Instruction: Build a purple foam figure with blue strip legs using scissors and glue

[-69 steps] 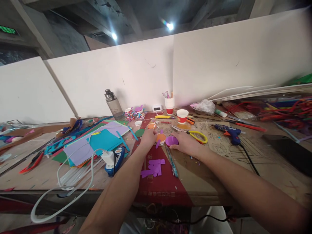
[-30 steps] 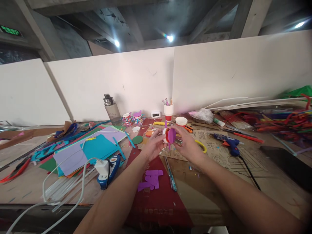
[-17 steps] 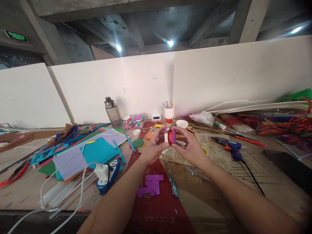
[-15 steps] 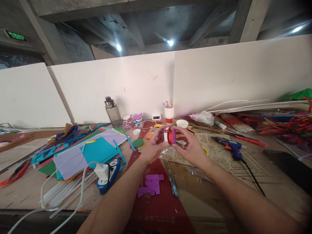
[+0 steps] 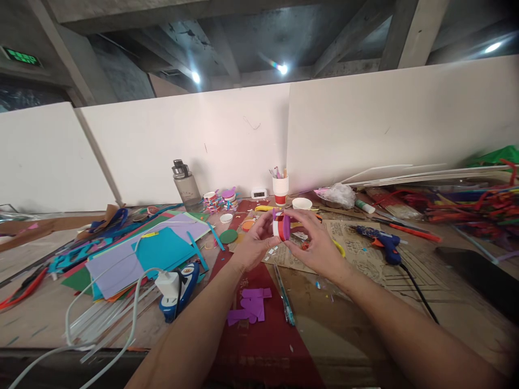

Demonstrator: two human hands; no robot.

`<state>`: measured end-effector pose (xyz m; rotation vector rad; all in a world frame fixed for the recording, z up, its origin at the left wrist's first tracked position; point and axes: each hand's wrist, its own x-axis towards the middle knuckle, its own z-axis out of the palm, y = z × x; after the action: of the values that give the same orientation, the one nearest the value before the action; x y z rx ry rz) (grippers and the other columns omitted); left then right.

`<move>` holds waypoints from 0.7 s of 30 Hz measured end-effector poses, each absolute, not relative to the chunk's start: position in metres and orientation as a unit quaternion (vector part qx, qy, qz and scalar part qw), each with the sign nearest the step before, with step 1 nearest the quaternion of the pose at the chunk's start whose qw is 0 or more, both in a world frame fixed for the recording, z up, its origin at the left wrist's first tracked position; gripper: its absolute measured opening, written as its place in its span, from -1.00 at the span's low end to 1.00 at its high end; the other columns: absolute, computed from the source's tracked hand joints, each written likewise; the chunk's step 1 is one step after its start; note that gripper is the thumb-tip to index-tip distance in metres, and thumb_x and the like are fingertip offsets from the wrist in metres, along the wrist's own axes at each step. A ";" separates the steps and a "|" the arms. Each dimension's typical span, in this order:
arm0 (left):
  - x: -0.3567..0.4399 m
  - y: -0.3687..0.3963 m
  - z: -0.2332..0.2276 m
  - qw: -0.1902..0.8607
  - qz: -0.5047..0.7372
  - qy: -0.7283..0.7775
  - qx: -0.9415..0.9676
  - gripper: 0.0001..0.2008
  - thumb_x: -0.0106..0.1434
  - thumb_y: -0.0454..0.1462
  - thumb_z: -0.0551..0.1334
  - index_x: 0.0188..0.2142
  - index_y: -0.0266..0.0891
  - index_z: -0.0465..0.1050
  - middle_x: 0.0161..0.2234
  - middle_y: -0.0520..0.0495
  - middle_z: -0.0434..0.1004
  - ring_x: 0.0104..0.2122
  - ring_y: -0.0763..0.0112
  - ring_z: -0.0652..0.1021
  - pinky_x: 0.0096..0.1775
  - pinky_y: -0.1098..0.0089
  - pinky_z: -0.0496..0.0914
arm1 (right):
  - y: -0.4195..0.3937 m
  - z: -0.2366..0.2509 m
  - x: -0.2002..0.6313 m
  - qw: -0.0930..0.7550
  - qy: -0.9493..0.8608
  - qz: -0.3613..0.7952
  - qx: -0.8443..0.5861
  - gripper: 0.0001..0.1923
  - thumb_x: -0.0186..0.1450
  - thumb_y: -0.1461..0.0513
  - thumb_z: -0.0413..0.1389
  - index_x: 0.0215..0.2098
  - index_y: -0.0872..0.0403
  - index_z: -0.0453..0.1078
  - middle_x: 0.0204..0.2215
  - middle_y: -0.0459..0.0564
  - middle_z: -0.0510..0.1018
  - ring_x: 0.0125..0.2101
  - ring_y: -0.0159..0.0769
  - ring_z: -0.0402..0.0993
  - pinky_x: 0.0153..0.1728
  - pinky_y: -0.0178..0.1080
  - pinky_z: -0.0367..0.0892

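The left hand [image 5: 253, 243] and right hand [image 5: 315, 237] hold 1 cup piece [image 5: 278, 229]; its purple end [image 5: 287, 228] looks on. Loose purple strips [image 5: 254, 306] lie at 7 o'clock.

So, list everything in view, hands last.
held piece: 1, white, red and purple, centre
cutouts: several, purple, front centre
pen cup: 1, red-white, back centre
clock: 1, white, back centre
bottle: 1, grey, back left
decorated cups: 2, multicoloured, beside bottle
open cup: 1, white inside, back centre
paper: several sheets, mixed, left
socket block: 1, blue, left
glue gun: 1, blue, right
slab: 1, black, right edge
strands: many, mostly red, far right
other clutter: uncounted, mixed, throughout
left hand: 1, bare, on held piece
right hand: 1, bare, on held piece
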<state>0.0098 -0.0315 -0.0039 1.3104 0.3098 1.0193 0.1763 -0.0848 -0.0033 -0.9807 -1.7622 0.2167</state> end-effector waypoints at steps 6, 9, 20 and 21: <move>0.010 -0.030 -0.006 0.664 0.450 0.144 0.579 -0.29 -0.05 -0.20 0.50 0.13 -0.09 0.40 0.21 -0.16 0.34 0.23 0.10 0.32 0.19 0.20 0.24 | -0.085 -0.004 0.176 0.521 -0.741 0.079 -0.415 -0.42 0.23 0.26 0.18 0.21 -0.13 0.25 0.12 0.07 0.36 0.16 -0.13 0.28 0.14 0.01 0.33; 0.009 -0.027 -0.011 0.674 0.449 0.156 0.565 -0.30 -0.05 -0.20 0.50 0.11 -0.07 0.41 0.17 -0.14 0.39 0.20 0.13 0.36 0.17 0.21 0.27 | -0.083 -0.005 0.177 0.529 -0.728 0.083 -0.428 -0.46 0.25 0.20 0.21 0.19 -0.11 0.30 0.11 0.05 0.43 0.12 -0.14 0.35 0.12 -0.02 0.35; 0.017 -0.018 -0.030 0.763 0.370 0.218 0.484 -0.49 0.21 0.04 0.26 -0.02 -0.29 0.46 -0.12 -0.26 0.59 -0.07 0.15 0.59 -0.03 0.17 0.50 | -0.075 0.003 0.191 0.463 -0.718 0.137 -0.501 -0.77 0.33 0.20 0.09 -0.16 0.01 0.57 -0.19 0.00 0.66 -0.21 -0.21 0.58 -0.11 -0.12 0.44; 0.018 -0.018 -0.030 0.765 0.368 0.218 0.482 -0.50 0.22 0.04 0.25 -0.01 -0.27 0.46 -0.11 -0.25 0.59 -0.06 0.16 0.59 -0.03 0.18 0.50 | -0.074 0.003 0.192 0.463 -0.714 0.138 -0.507 -0.79 0.31 0.21 0.11 -0.17 0.01 0.57 -0.20 -0.01 0.66 -0.23 -0.21 0.58 -0.12 -0.13 0.44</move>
<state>0.0177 -0.0176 -0.0300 1.0470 0.4746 0.8003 0.1915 -0.0745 0.0030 -1.2472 -1.7544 0.3404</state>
